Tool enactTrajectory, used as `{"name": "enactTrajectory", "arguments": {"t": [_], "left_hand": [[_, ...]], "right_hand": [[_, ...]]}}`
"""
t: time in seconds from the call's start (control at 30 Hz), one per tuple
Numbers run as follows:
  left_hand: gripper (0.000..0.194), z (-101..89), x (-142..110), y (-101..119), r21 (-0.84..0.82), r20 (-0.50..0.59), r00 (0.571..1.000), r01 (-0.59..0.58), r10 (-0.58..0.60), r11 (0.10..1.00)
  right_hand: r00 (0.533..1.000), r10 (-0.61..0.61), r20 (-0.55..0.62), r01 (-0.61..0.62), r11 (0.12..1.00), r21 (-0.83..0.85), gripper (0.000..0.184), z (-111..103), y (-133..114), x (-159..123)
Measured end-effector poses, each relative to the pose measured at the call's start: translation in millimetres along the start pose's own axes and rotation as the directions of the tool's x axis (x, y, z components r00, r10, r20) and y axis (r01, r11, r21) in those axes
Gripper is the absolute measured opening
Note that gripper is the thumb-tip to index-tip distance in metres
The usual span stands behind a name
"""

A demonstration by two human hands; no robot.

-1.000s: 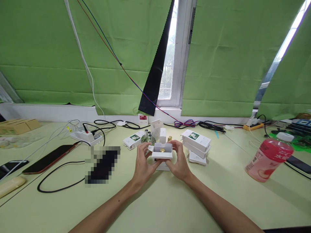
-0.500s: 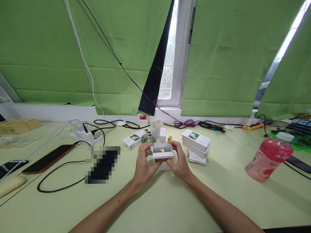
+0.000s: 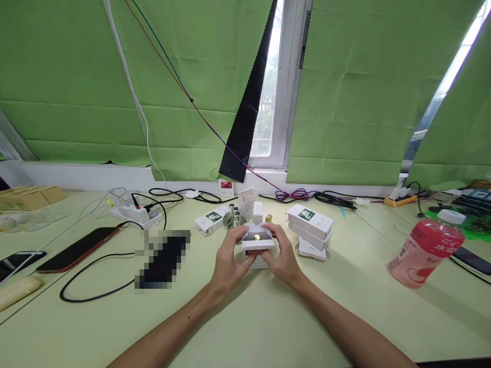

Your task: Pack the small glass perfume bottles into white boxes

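A small white carton (image 3: 258,245) is held between my two hands, its open end tipped up towards me. Inside it a round gold piece (image 3: 257,237) shows; whatever lies below that is hidden. My left hand (image 3: 230,255) grips the carton's left side, with fingers at the top edge and thumb underneath. On the opposite side my right hand (image 3: 283,254) grips it in much the same way. Just behind stand small glass bottles (image 3: 233,219) with silver tops, a gold cap (image 3: 268,218) and an upright white carton with a raised flap (image 3: 247,200).
White boxes with a flower picture (image 3: 310,221) are stacked to the right; another flower box (image 3: 210,220) lies left. A pink drink bottle (image 3: 425,250) stands far right. Phones (image 3: 79,249), a power strip (image 3: 136,213) and cables occupy the left side.
My left fingers have moved inward onto the carton's top left edge. My right hand and the carton have hardly moved; the view has shifted slightly.
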State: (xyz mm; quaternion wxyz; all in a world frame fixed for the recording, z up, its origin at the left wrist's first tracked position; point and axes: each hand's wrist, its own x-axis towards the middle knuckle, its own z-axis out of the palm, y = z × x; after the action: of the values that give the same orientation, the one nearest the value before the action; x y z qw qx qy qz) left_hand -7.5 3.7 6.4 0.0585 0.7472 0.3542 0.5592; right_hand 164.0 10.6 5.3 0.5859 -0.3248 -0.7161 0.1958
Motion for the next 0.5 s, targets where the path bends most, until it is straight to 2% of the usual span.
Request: {"name": "enactTrajectory", "arguments": {"t": [0.33, 0.5], "left_hand": [[0.044, -0.7, 1.6, 2.4, 0.026, -0.007, 1.0, -0.015, 0.015, 1.0], [0.05, -2.2, 2.2, 3.4, 0.045, -0.009, 1.0, 0.028, -0.028, 0.999]], "right_hand": [[1.0, 0.014, -0.015, -0.014, 0.999, 0.038, 0.05, 1.2, 0.8, -1.4], [0.997, 0.046, -0.06, -0.041, 0.996, 0.077, 0.051, 2.4, 4.1, -2.6]]}}
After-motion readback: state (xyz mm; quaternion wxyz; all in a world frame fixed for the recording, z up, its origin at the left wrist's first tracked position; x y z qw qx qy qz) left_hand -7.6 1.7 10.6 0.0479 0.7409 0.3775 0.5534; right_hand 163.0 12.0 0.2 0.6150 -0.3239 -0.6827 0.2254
